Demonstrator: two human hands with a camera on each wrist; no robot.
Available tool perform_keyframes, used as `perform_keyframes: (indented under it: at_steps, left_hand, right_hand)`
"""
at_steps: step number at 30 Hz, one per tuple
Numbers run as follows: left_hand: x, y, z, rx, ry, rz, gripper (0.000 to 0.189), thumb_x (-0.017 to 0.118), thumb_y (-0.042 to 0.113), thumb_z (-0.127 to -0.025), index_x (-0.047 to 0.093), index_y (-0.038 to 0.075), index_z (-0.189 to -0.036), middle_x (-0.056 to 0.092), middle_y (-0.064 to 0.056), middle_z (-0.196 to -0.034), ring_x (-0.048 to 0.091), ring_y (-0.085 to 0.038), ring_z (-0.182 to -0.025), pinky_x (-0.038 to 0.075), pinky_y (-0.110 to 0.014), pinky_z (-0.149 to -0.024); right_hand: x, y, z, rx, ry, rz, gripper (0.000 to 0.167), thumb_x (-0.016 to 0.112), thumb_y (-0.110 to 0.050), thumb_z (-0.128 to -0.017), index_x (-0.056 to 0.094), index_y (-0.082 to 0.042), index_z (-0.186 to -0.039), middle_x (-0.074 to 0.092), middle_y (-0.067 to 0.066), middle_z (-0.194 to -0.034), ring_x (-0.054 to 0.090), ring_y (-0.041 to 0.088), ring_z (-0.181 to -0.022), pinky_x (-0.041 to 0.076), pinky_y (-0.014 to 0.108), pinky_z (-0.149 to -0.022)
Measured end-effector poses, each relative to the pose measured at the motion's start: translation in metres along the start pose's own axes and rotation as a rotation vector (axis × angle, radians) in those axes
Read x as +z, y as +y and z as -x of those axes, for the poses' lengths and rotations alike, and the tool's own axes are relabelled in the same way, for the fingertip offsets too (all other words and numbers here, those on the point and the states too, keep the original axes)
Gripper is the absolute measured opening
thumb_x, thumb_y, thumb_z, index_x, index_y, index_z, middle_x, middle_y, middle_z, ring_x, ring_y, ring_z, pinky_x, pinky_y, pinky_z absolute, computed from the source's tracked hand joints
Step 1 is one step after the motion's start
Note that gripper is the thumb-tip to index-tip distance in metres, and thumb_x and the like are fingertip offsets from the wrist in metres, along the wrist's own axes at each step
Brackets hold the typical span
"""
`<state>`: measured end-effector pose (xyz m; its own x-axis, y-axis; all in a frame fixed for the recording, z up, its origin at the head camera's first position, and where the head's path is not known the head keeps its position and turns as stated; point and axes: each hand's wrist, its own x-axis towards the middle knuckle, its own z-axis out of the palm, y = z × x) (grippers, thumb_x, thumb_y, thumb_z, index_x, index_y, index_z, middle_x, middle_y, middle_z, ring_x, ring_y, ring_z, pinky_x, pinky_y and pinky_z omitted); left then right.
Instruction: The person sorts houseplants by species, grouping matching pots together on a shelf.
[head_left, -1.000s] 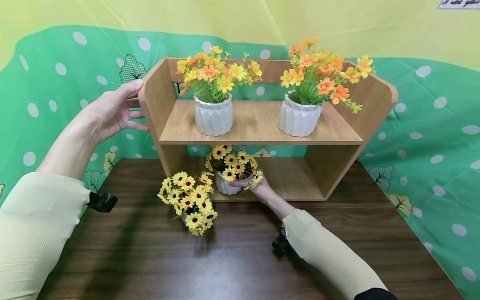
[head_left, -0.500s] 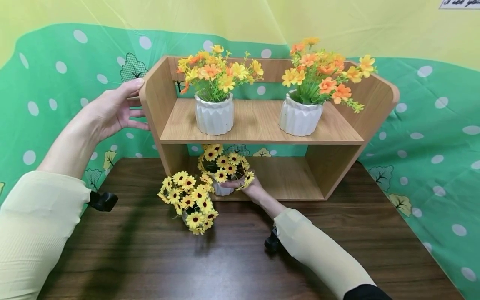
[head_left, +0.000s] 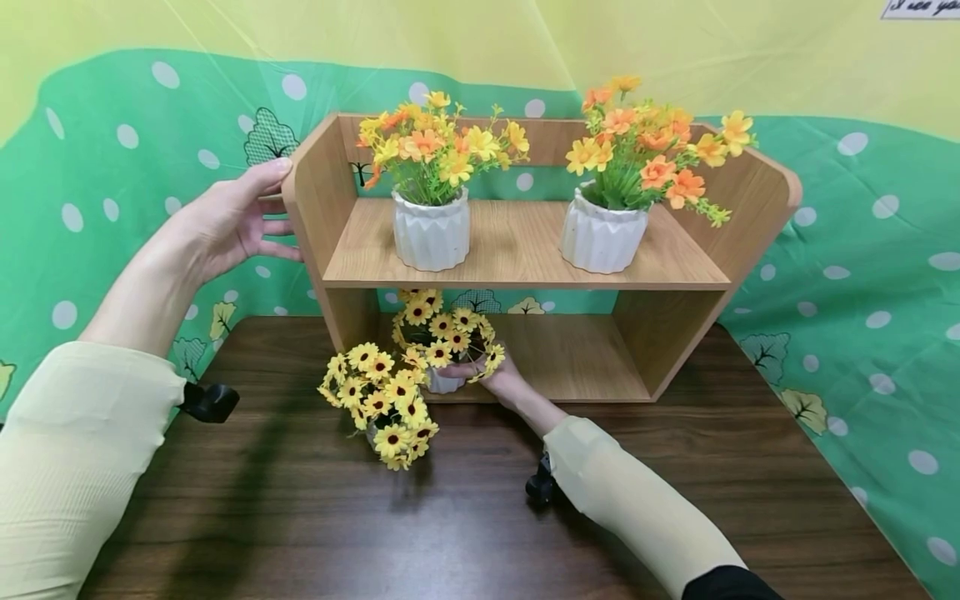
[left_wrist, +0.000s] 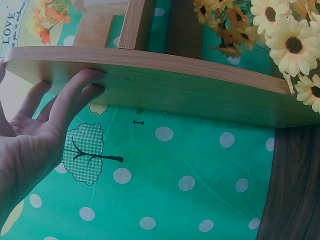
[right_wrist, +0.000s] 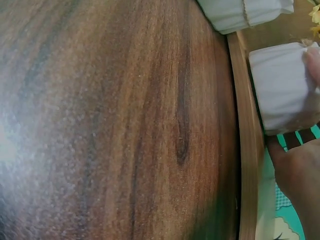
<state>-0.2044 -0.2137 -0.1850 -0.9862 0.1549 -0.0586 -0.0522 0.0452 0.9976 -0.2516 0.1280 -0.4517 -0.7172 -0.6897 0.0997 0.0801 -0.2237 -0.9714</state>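
My right hand grips the white pot of a yellow potted flower on the left part of the lower shelf. In the right wrist view, the thumb and fingers lie round that pot, near the shelf's front edge. My left hand touches the left side panel of the wooden shelf near its top. Its fingers lie against the panel's outer face, with the thumb at the front edge. A second yellow potted flower stands on the table in front of the shelf's left end.
Two white pots with orange and yellow flowers, one left and one right, stand on the upper shelf. A dark wooden table carries the shelf. Behind hangs a green and yellow dotted cloth.
My right hand has moved left along the lower shelf with the yellow potted flower, slowing in the last half second. The left hand has stayed at the side panel.
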Motion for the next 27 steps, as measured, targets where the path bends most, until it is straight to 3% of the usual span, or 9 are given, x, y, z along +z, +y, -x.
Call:
perform_keyframes:
  at_steps: [1,2,6,8,10,13,18,21,27]
  left_hand:
    - [0.0001,-0.0002,-0.0004,0.0,0.0,0.001,0.064,0.059,0.049,-0.101,0.034,0.027,-0.155,0.044,-0.005,-0.146,0.07,-0.017,-0.108,0.065,-0.045,-0.075]
    - [0.0002,-0.0004,-0.0007,0.0,0.0,0.002,0.064,0.059,0.049,-0.101,0.034,0.027,-0.156,0.044,-0.005,-0.146,0.07,-0.018,-0.108,0.065,-0.045,-0.075]
    - [0.0,-0.0009,-0.0013,-0.002,0.0,0.002,0.066,0.059,0.05,-0.101,0.033,0.027,-0.157,0.044,-0.005,-0.147,0.07,-0.017,-0.108,0.065,-0.045,-0.075]
    - [-0.0002,-0.0009,-0.0015,-0.003,0.0,0.001,0.067,0.059,0.05,-0.101,0.033,0.027,-0.158,0.044,-0.004,-0.147,0.07,-0.017,-0.108,0.065,-0.045,-0.075]
    - [-0.0002,-0.0008,-0.0018,-0.003,-0.001,0.001,0.067,0.059,0.05,-0.101,0.032,0.027,-0.158,0.044,-0.004,-0.147,0.07,-0.017,-0.108,0.065,-0.045,-0.075]
    - [0.0,-0.0005,-0.0021,-0.002,-0.003,0.007,0.066,0.059,0.049,-0.101,0.033,0.027,-0.158,0.044,-0.004,-0.146,0.07,-0.017,-0.107,0.065,-0.045,-0.074]
    - [0.0009,0.0,-0.0027,-0.002,-0.006,0.004,0.066,0.059,0.049,-0.101,0.033,0.027,-0.157,0.044,-0.005,-0.146,0.071,-0.017,-0.106,0.065,-0.045,-0.074]
    - [0.0012,0.0002,-0.0032,-0.002,-0.009,-0.006,0.065,0.058,0.049,-0.101,0.032,0.027,-0.157,0.042,-0.006,-0.148,0.071,-0.018,-0.107,0.065,-0.045,-0.075]
    - [-0.0002,0.0001,-0.0035,-0.014,-0.012,-0.028,0.066,0.057,0.051,-0.102,0.031,0.03,-0.159,0.035,-0.007,-0.158,0.066,-0.02,-0.115,0.065,-0.044,-0.077]
  right_hand:
    - [0.0017,-0.0003,0.0001,-0.019,0.02,0.033,0.043,0.035,0.008,-0.1,0.042,0.023,-0.139,0.05,0.037,-0.141,0.048,0.041,-0.142,0.033,0.038,-0.125]
    - [0.0041,-0.001,-0.0002,-0.067,0.068,0.175,0.042,0.038,0.006,-0.1,0.048,0.017,-0.139,0.059,0.039,-0.128,0.058,0.048,-0.13,0.038,0.047,-0.122]
    - [0.0085,-0.0025,-0.0005,-0.098,0.119,0.177,0.039,0.057,0.004,-0.098,0.054,0.015,-0.135,0.07,0.028,-0.12,0.074,0.03,-0.114,0.049,0.047,-0.113]
    - [0.0089,-0.003,-0.0005,-0.133,0.13,0.211,0.031,0.059,0.008,-0.095,0.058,0.021,-0.123,0.073,0.027,-0.114,0.076,0.019,-0.105,0.053,0.044,-0.109]
    - [0.0092,-0.0039,-0.0005,-0.133,0.135,0.207,0.034,0.059,0.009,-0.095,0.056,0.022,-0.126,0.072,0.028,-0.114,0.076,0.016,-0.103,0.053,0.045,-0.108]
    - [0.0079,-0.0047,-0.0001,-0.104,0.116,0.203,0.036,0.055,0.008,-0.096,0.054,0.021,-0.129,0.067,0.034,-0.117,0.074,0.031,-0.112,0.046,0.052,-0.115]
    - [0.0059,-0.006,0.0026,0.019,0.065,0.129,0.042,0.038,0.013,-0.091,0.047,0.026,-0.131,0.051,0.044,-0.131,0.044,0.053,-0.14,0.025,0.06,-0.126]
    - [0.0069,-0.0068,0.0026,0.058,0.093,0.132,0.044,0.043,0.01,-0.095,0.047,0.021,-0.137,0.054,0.041,-0.132,0.048,0.051,-0.139,0.029,0.057,-0.125]
    - [0.0094,-0.0079,-0.001,0.062,0.141,0.207,0.064,0.067,-0.006,-0.097,0.04,-0.005,-0.155,0.06,0.029,-0.141,0.063,0.043,-0.128,0.041,0.054,-0.119]
